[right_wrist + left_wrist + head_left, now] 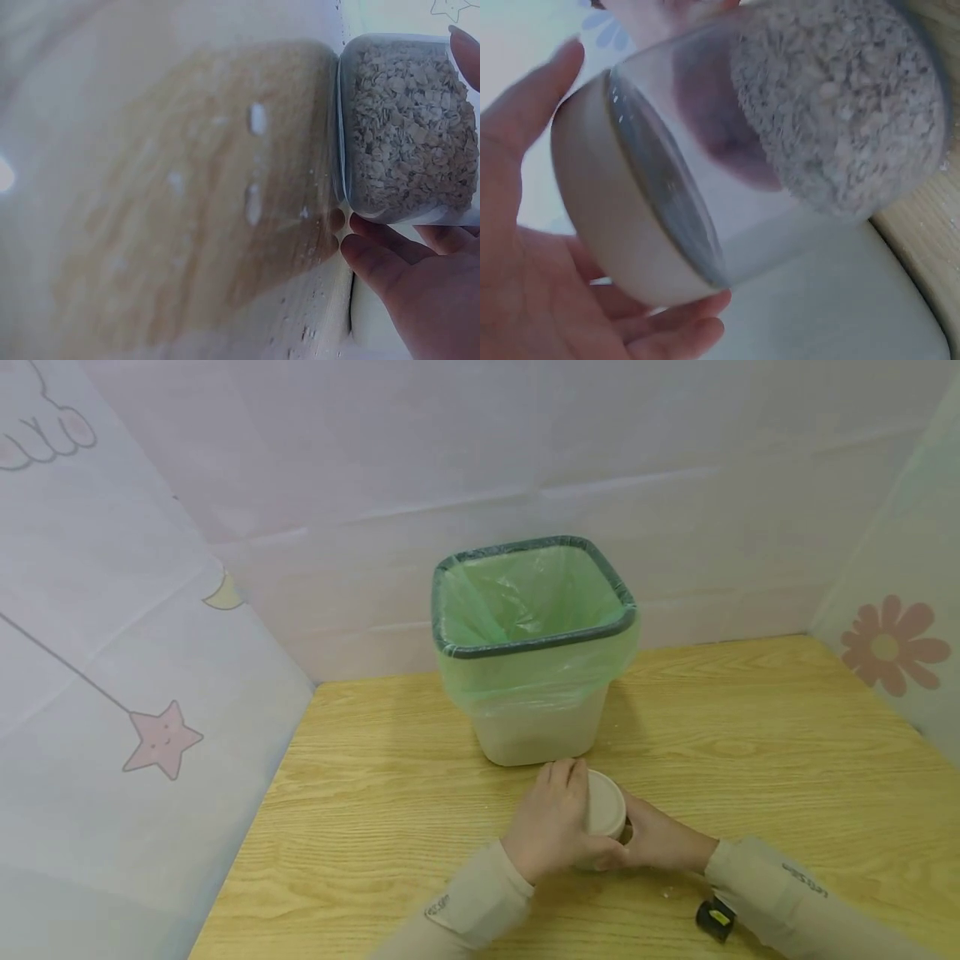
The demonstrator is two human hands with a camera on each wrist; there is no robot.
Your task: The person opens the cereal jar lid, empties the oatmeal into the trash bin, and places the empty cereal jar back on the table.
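A clear jar [840, 112] partly filled with pale oat-like flakes [409, 127] stands on the wooden table, in front of the bin. Its beige lid [606, 806] is on the jar's mouth. My left hand [549, 822] grips the lid from the left, its thumb and fingers spread round the rim. From the right, my right hand [663, 837] holds the jar's body, with the thumb on one side and fingers on the other. Part of the right hand shows through the glass in the left wrist view.
A white waste bin [536, 739] with a dark rim [536, 646] and green liner bag [555, 681] stands just behind the jar. Beneath my right wrist is a small black object [715, 918] with a yellow mark. Pale printed sheets [420, 468] rise behind and beside the table.
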